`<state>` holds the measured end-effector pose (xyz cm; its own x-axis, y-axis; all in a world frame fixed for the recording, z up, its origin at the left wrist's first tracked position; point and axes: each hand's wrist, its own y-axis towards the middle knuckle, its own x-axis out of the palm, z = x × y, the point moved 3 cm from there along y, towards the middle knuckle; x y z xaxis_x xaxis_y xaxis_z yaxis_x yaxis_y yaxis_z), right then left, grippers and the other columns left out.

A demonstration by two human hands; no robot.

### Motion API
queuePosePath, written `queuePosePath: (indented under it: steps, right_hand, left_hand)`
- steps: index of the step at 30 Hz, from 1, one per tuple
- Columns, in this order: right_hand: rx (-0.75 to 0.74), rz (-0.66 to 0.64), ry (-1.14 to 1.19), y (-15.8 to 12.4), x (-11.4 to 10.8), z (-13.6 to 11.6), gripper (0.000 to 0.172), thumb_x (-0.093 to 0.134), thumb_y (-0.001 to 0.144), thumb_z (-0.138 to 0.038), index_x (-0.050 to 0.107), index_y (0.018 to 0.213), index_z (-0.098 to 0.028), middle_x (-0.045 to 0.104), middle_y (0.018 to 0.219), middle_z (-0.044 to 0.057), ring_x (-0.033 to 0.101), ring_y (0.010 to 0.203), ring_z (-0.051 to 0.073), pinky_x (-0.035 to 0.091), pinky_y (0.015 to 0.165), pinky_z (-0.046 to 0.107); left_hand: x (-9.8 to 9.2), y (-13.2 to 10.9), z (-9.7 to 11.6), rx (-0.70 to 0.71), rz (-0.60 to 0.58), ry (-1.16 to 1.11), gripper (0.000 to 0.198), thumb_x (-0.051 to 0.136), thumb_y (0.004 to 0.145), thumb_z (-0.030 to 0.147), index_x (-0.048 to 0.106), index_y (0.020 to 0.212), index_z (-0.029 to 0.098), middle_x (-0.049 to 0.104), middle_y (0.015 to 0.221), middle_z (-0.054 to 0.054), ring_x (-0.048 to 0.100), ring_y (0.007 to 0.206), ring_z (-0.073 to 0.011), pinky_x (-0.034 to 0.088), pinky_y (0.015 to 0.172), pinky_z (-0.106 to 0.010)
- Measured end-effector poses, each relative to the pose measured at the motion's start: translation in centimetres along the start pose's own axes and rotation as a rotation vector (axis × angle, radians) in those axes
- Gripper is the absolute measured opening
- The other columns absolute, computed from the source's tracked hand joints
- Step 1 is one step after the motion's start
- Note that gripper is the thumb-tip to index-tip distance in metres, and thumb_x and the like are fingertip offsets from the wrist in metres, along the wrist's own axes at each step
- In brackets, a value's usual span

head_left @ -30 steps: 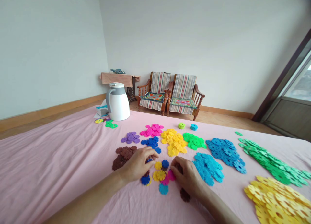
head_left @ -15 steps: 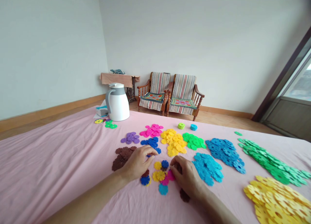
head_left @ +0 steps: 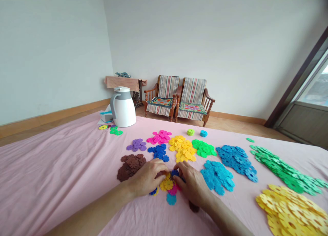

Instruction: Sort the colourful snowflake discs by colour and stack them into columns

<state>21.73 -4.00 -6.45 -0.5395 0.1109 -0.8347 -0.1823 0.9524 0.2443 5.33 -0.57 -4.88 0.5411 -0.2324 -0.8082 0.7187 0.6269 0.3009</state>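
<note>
- Left hand [head_left: 146, 178]: curled downward, its fingertips [head_left: 164, 172] at the left edge of the small mixed cluster of plastic snowflake discs [head_left: 167, 185]. The fingers hide whatever lies beneath them, so I cannot tell if it holds a disc.
- Right hand [head_left: 191, 183]: fingers narrowly spread and reaching left, with the fingertips [head_left: 178, 165] touching a dark blue plastic disc [head_left: 175, 172] at the cluster's top. It may be gripping that disc, but I cannot tell from this view.
- Between the hands: the cluster holds yellow, magenta and blue discs, partly overlapping and lying flat on a pink bedsheet [head_left: 51, 167]. A teal disc [head_left: 171, 199] lies just below it, and a brown disc [head_left: 194, 206] sits partly under the right hand's heel.
- Just beyond the left hand: a dark brown disc pile [head_left: 130, 167].
- Just beyond the right hand: a sky-blue disc pile [head_left: 216, 177].
- Farther out: purple [head_left: 136, 145], magenta [head_left: 160, 137], royal blue [head_left: 159, 152], yellow [head_left: 182, 148] and green [head_left: 203, 148] piles, with large green [head_left: 284, 167] and yellow [head_left: 288, 208] spreads at right.
- Beyond the sheet: a white-and-grey plastic jug [head_left: 123, 109] and two striped wooden armchairs [head_left: 179, 96].
</note>
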Motion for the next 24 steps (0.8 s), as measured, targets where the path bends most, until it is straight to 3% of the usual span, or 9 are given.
queuePosePath:
  steps: [4,7,11,14,18,20,24]
  right_hand:
    - [0.026,0.069,0.184,0.1,-0.1,0.8,0.005,0.051,0.078,-0.018,0.055,0.081,-0.019,0.053,0.066,-0.003,0.049,0.058,0.010,0.034,0.054,0.021]
    - [0.032,0.064,0.310,-0.1,-0.2,0.3,0.006,0.049,0.079,-0.018,0.054,0.075,-0.019,0.051,0.058,-0.004,0.045,0.053,0.009,0.033,0.049,0.020]
    - [0.004,0.082,0.373,-0.4,-0.4,-0.8,0.008,0.049,0.079,-0.018,0.055,0.074,-0.018,0.057,0.064,-0.002,0.048,0.057,0.009,0.037,0.053,0.020]
    - [0.019,0.134,0.352,-0.4,-0.5,-0.6,0.010,0.046,0.081,-0.020,0.056,0.078,-0.018,0.059,0.065,-0.001,0.049,0.057,0.010,0.037,0.054,0.021]
    - [0.058,0.170,0.276,-0.2,-1.1,0.3,0.014,0.045,0.081,-0.021,0.057,0.074,-0.018,0.057,0.062,-0.001,0.048,0.056,0.010,0.035,0.053,0.022]
    - [0.072,0.123,0.252,-0.3,-1.4,0.6,0.014,0.046,0.080,-0.020,0.056,0.071,-0.018,0.056,0.060,-0.002,0.048,0.054,0.010,0.034,0.051,0.022]
    - [0.077,-0.082,0.242,-0.9,-1.9,0.5,0.006,0.051,0.074,-0.018,0.056,0.071,-0.019,0.055,0.059,-0.003,0.048,0.053,0.009,0.033,0.049,0.021]
  left_hand:
    - [-0.2,0.0,0.2,-0.038,0.059,-0.045,0.022,0.057,0.079,0.013,0.064,0.098,0.021,0.063,0.093,-0.002,0.056,0.089,-0.0168,0.043,0.082,-0.028]
    - [-0.4,0.0,0.7,-0.045,0.091,-0.095,0.023,0.060,0.079,0.018,0.063,0.102,0.020,0.064,0.093,-0.003,0.057,0.088,-0.0167,0.044,0.080,-0.027]
    - [-0.4,0.1,0.8,-0.053,0.105,-0.109,0.010,0.057,0.080,0.018,0.065,0.085,0.018,0.064,0.080,-0.002,0.057,0.075,-0.0136,0.044,0.068,-0.022]
    - [-0.6,0.2,-0.2,-0.139,0.224,-0.117,0.010,0.055,0.080,0.018,0.063,0.076,0.017,0.063,0.071,0.000,0.057,0.065,-0.0122,0.044,0.062,-0.021]
    - [-1.4,0.0,-2.0,-0.267,0.413,-0.149,0.015,0.052,0.081,0.022,0.062,0.092,0.018,0.066,0.074,0.000,0.061,0.067,-0.0137,0.047,0.064,-0.023]
    - [-1.5,0.0,-2.3,-0.286,0.422,-0.159,0.020,0.051,0.082,0.024,0.061,0.098,0.018,0.067,0.075,-0.001,0.062,0.067,-0.0143,0.047,0.064,-0.024]
    - [-1.5,0.0,-1.7,-0.263,0.367,-0.155,0.014,0.052,0.080,0.022,0.063,0.088,0.018,0.067,0.070,0.000,0.062,0.064,-0.0134,0.047,0.063,-0.022]
